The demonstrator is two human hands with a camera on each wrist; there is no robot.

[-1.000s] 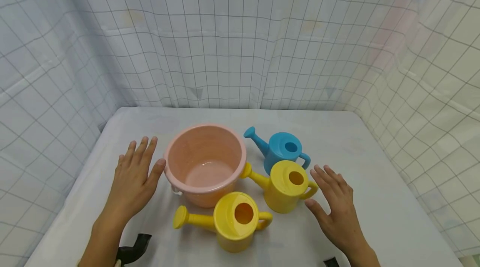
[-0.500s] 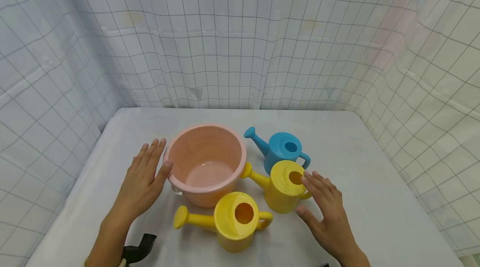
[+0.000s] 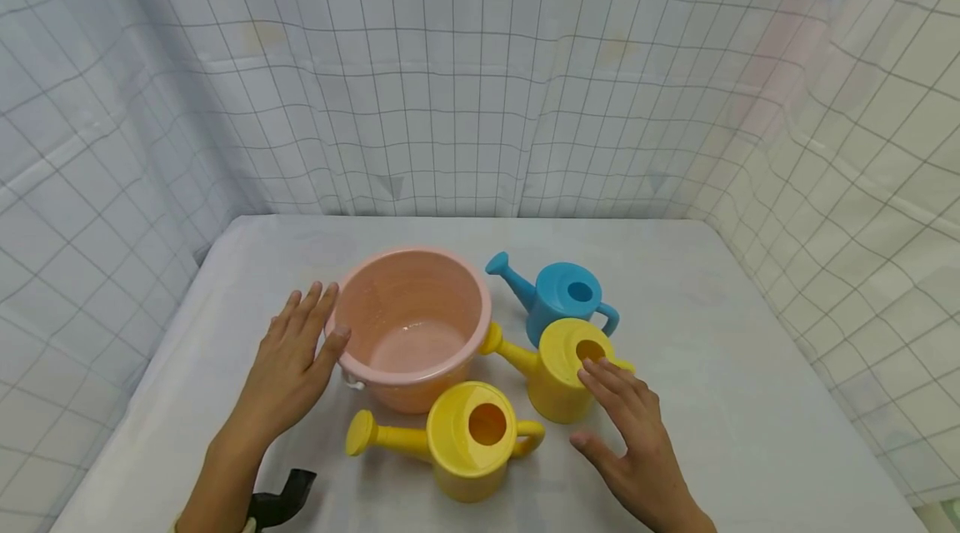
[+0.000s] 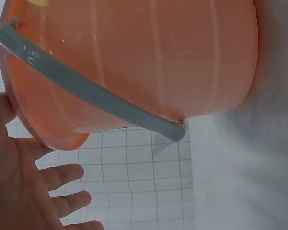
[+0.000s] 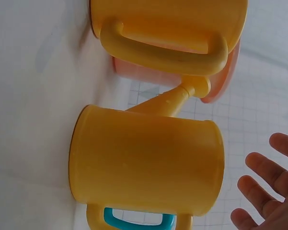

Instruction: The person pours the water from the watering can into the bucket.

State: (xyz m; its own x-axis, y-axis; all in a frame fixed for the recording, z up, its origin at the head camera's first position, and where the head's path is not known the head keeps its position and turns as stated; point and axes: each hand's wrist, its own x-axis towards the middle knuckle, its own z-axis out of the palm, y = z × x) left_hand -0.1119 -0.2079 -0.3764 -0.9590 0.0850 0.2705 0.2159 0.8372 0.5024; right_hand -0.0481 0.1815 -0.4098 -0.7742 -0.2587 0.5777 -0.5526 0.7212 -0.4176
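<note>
A pink bucket [image 3: 408,291] stands on the white-covered table, its handle [image 4: 100,98] hanging down the side in the left wrist view. At its left rim is my left hand [image 3: 288,371], fingers spread and straight; whether the thumb touches the rim I cannot tell. To the bucket's right stands a yellow watering can [image 3: 562,379], its spout against the bucket. My right hand [image 3: 633,450] hovers in front of that can with loose fingers, holding nothing and hiding part of its handle. Another yellow watering can [image 3: 468,441] sits nearer, in front of the bucket.
Behind the rear yellow can is a blue watering can [image 3: 566,296], its spout pointing left. Grid-patterned white curtains [image 3: 465,100] surround the table [image 3: 712,308] at the back and sides. A black curved piece [image 3: 285,500] shows beside the left wrist.
My left hand has moved right, up to the bucket's rim. My right hand has shifted left and toward me, past the rear yellow can's handle. The bucket and cans stay in place.
</note>
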